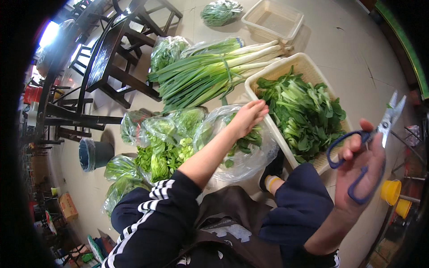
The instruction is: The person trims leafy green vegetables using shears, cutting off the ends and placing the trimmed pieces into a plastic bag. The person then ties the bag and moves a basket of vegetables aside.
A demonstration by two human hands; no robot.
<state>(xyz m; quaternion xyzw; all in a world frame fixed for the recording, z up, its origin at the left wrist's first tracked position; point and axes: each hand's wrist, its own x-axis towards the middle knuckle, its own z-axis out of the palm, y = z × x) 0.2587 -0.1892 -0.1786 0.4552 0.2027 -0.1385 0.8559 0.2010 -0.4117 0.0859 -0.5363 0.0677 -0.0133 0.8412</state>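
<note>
My right hand grips scissors with blue handles. Their metal blades point up and stand slightly apart, with a bit of green leaf stuck on one. Palm towards the basket, my left hand is stretched out at the near left rim of a cream plastic basket; nothing shows in its fingers. Cut leafy greens are heaped in that basket. Partly beneath my left hand and forearm lies an open clear plastic bag with some leafy greens inside.
Beyond the bag lies a tied bundle of leeks. Bagged lettuce and other bagged greens sit left, near a lined bin. Dark wooden benches stand farther left. Another basket is at the back; yellow buckets stand right.
</note>
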